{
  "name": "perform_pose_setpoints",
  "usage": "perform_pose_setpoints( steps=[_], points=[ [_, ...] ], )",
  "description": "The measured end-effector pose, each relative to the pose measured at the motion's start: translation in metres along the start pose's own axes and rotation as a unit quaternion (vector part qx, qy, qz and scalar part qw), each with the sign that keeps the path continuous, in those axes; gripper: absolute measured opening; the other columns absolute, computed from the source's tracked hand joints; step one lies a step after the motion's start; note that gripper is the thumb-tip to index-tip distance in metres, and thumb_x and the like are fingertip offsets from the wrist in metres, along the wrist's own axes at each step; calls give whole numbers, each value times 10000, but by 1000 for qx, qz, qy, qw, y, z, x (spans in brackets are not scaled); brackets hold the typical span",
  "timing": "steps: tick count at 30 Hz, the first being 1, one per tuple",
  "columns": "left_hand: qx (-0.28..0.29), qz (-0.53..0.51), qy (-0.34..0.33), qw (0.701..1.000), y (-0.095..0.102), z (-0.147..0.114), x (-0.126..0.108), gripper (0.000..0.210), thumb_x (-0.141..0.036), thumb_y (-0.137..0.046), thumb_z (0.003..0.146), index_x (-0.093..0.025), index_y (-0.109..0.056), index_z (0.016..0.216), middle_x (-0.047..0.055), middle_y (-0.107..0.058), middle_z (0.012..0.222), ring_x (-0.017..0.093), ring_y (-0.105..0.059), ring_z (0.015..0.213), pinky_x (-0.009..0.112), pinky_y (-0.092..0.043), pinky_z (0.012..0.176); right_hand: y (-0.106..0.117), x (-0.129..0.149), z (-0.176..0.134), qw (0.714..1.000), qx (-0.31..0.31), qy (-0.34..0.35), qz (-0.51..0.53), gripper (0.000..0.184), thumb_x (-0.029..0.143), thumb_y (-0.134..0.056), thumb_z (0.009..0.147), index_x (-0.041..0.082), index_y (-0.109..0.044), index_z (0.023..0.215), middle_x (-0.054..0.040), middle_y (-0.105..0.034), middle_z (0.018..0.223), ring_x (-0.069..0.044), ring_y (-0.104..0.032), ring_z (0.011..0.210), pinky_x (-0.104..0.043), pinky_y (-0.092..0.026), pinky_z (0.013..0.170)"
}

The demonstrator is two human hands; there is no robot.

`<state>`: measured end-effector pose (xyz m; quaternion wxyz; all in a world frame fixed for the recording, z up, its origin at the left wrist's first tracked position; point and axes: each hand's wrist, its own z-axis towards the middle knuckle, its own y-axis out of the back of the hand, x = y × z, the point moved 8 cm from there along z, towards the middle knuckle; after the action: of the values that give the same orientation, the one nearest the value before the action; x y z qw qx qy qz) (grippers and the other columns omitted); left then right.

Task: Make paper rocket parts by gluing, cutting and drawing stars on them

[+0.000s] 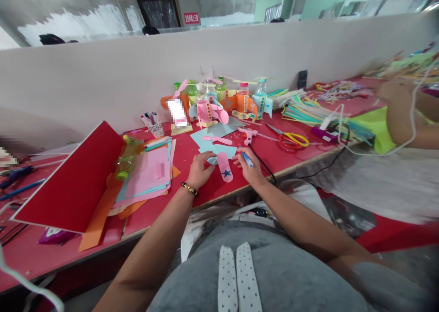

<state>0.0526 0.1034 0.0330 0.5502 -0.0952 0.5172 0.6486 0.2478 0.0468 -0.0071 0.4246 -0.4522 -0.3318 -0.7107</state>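
Note:
My right hand (252, 168) is closed around a blue marker (247, 159), just right of a pink paper strip with rounded ends (222, 162). A dark blue star (226, 173) sits on the strip's near end. Over the red table on the strip's left, my left hand (201, 169) has its thumb and fingers apart. A small light blue paper piece (213, 160) shows beside its fingertips; I cannot tell whether they touch it. Behind the hands lie light blue sheets (206, 142) and a pink paper propeller shape (216, 140).
Pink glue gun (248, 136) and yellow-and-red-handled scissors (291, 139) lie to the right. Decorated bottles (244, 104) line the back wall. Stacked paper (147, 179), a plastic bottle (127, 157) and a leaning red board (73, 188) are left. Another person's arm (408, 115) reaches in at right.

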Motion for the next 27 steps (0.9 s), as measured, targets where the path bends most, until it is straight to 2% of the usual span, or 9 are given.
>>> perform_pose_setpoints(
  steps=[3,5,7,11,16,19,22,24,27],
  points=[
    [80,57,-34,995,-14,-2,-6,256,-134,-599,749,-231,-749,932,67,-605,1297,284,-491,1216,496,-352,1074,-1,0,0,1000,7,-1,-6,362,545,-481,901,236,-548,1078,-47,-705,893,-171,-689,713,-290,-550,630],
    [113,60,-47,991,-20,-3,-8,249,-138,-571,778,-238,-765,898,64,-639,1243,274,-502,1184,490,-370,1061,-1,0,0,1000,12,-2,-9,358,539,-483,901,237,-548,1082,-48,-707,896,-171,-690,717,-290,-549,634],
    [122,16,-38,992,-22,-3,-7,262,-142,-571,781,-241,-770,921,69,-693,1122,258,-540,1117,468,-402,1034,-1,1,-1,1000,15,-2,-11,350,530,-486,901,238,-548,1084,-49,-710,891,-173,-690,717,-289,-548,634],
    [104,-134,30,985,-19,-2,0,209,-190,-655,738,-212,-774,908,72,-722,981,226,-629,948,393,-474,939,-1,3,-1,1000,18,-1,-13,332,514,-491,904,244,-547,1089,-53,-708,905,-180,-689,723,-295,-547,642],
    [35,-212,62,975,-6,-1,8,92,-251,-686,717,-163,-689,741,41,-688,779,167,-637,749,297,-509,740,1,6,-2,1000,15,0,-16,325,504,-509,894,237,-557,1072,-56,-706,906,-186,-684,717,-300,-542,640],
    [0,-257,69,964,-2,1,10,157,-247,-704,683,-175,-569,719,-15,-630,693,123,-605,657,254,-496,667,0,8,-2,1000,17,1,-16,317,501,-511,891,238,-559,1062,-45,-701,872,-185,-684,698,-300,-540,639],
    [-5,-324,77,943,-3,2,9,297,-238,-733,638,-204,-518,838,-39,-625,694,121,-606,642,248,-499,633,0,8,-2,1000,18,0,-18,310,499,-503,895,244,-554,1063,-38,-694,857,-188,-684,706,-305,-539,649],
    [2,-339,80,937,-3,2,7,288,-232,-735,634,-201,-542,845,-25,-639,691,127,-609,635,258,-505,633,0,8,-2,1000,19,1,-20,300,493,-499,898,246,-553,1060,-37,-690,852,-191,-683,711,-312,-540,659],
    [9,-297,78,952,-1,2,5,114,-208,-706,648,-172,-600,672,11,-649,675,134,-614,649,265,-508,668,0,8,-2,999,24,3,-26,288,484,-504,896,251,-558,1056,-36,-688,838,-198,-683,714,-319,-539,659]
  ],
)
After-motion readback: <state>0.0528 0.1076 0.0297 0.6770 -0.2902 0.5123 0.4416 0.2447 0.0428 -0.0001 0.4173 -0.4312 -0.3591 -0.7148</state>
